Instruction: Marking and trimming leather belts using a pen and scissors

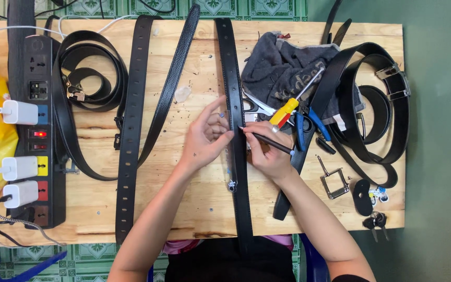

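Note:
A long black belt strap (234, 83) lies lengthwise down the middle of the wooden table (184, 198). My left hand (204, 138) rests against the strap's left edge, fingers pressing on it and on a clear ruler (228, 162) beside it. My right hand (268, 149) grips a dark pen (267, 142) with its tip touching the strap's right edge.
Two more black straps (131, 120) lie to the left, with a coiled belt (87, 73) and a power strip (40, 130) holding white chargers. On the right: grey cloth (277, 68), yellow-handled screwdriver (288, 107), blue pliers (306, 125), coiled belts (377, 104), metal buckle (334, 180), keys (374, 220).

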